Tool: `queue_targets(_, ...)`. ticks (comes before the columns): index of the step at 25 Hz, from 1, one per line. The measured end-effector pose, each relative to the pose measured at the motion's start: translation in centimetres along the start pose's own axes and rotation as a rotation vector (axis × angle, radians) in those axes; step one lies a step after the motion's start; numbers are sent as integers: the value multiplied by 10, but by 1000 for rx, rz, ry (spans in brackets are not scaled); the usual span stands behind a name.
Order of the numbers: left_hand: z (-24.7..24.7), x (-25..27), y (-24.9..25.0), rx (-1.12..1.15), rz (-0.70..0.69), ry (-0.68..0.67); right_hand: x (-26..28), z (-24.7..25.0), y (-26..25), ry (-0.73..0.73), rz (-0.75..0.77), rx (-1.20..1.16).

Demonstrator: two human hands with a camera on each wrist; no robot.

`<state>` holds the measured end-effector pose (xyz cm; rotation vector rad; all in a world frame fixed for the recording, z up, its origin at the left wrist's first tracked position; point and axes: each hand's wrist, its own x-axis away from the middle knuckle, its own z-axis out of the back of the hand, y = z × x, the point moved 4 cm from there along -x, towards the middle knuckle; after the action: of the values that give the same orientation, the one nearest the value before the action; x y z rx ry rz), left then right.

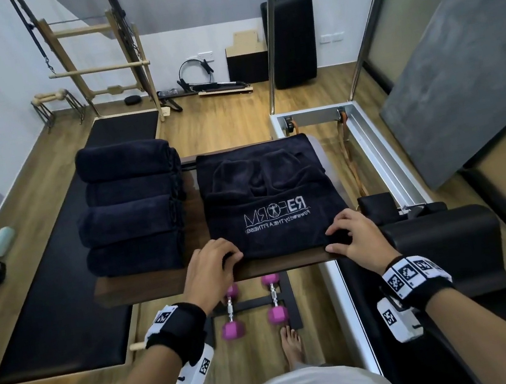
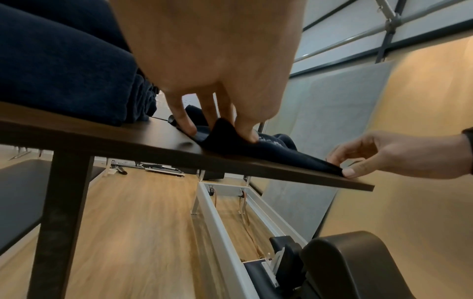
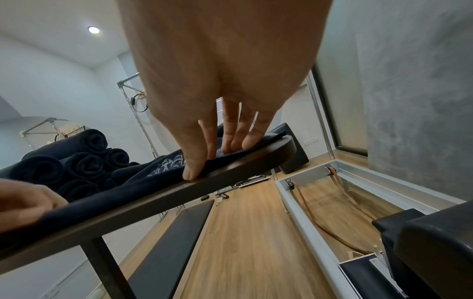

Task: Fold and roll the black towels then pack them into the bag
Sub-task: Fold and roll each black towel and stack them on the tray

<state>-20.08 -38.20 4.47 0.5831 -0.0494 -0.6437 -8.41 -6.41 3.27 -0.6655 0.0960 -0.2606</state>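
Head view: flat towel (image 1: 273, 208) lies spread on the dark wooden counter (image 1: 166, 281), white logo facing up, its far part bunched into folds. Left hand (image 1: 210, 267) sits on the near left corner, fingers curled over the edge. Right hand (image 1: 357, 234) sits on the near right corner, fingers on top, thumb at the counter edge. Rolled towels (image 1: 132, 208) are stacked on the counter's left part, just beside the flat one. Pink dumbbells (image 1: 253, 309) rest on the floor under the counter's near edge. No bag can be made out.

Left wrist view: left hand (image 2: 210, 66) pinches the towel corner (image 2: 222, 131), lifted into a small peak between thumb and fingers, so the grip is pinching cloth. Right hand (image 2: 399, 155) pinches the other corner at the counter (image 2: 122, 137) edge. Rolled towels (image 2: 64, 70) show at upper left.

Right wrist view: right hand (image 3: 225, 70) has fingers on top of the towel (image 3: 143, 182), thumb against the counter (image 3: 179, 190) rim, grip pinching the hem. Left hand (image 3: 25, 200) holds the towel at lower left. Rolled towels (image 3: 76, 159) show spiral ends behind.
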Motion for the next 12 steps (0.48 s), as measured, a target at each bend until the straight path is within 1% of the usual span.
queue_targets(3,9,-11,-3,91,108,118,-5,0,1,84,3,56)
queue_targets(6,23,-28,-4,123,165,215,-17,12,1,196,30,53)
queue_targets(8,31,-45,-1,108,169,258,-33,28,1,243,25,-37)
queue_targets(9,34,-55,0,139,163,272,-46,39,1,257,13,-84)
queue_targets(12,48,-92,4,360,118,355,-95,74,-1,309,-8,-162)
